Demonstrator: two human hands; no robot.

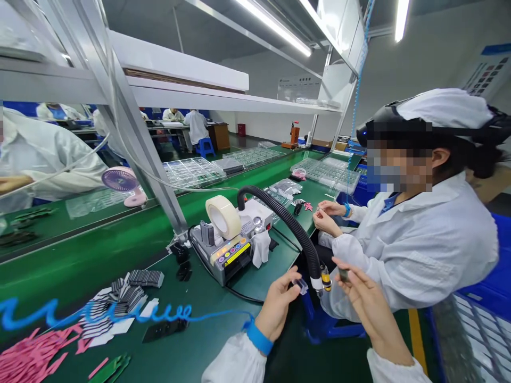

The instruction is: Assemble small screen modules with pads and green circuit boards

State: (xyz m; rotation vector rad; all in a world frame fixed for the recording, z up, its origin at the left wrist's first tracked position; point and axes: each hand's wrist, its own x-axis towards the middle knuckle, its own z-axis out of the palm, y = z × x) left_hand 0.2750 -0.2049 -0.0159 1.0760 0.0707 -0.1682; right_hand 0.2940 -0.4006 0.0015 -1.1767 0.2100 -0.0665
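Observation:
My left hand (279, 300), with a blue strap at its wrist, pinches a small clear plastic piece (302, 286) between thumb and fingers. To its right, my right hand (369, 300) is raised with a small, flat, dark greenish piece (343, 274) between thumb and fingers. Exactly what either piece is, I cannot make out. Between the hands hangs the white end of a black corrugated hose (297, 218), beside a yellow-and-black fitting (326, 279). Both hands are apart from each other.
A tape dispenser (235, 260) with a cream tape roll (223, 217) stands on the green bench. Pink strips (34, 354), striped pieces (123, 295) and a coiled blue cord (167, 314) lie at left. A co-worker in white (419, 244) sits close on the right, handling something small.

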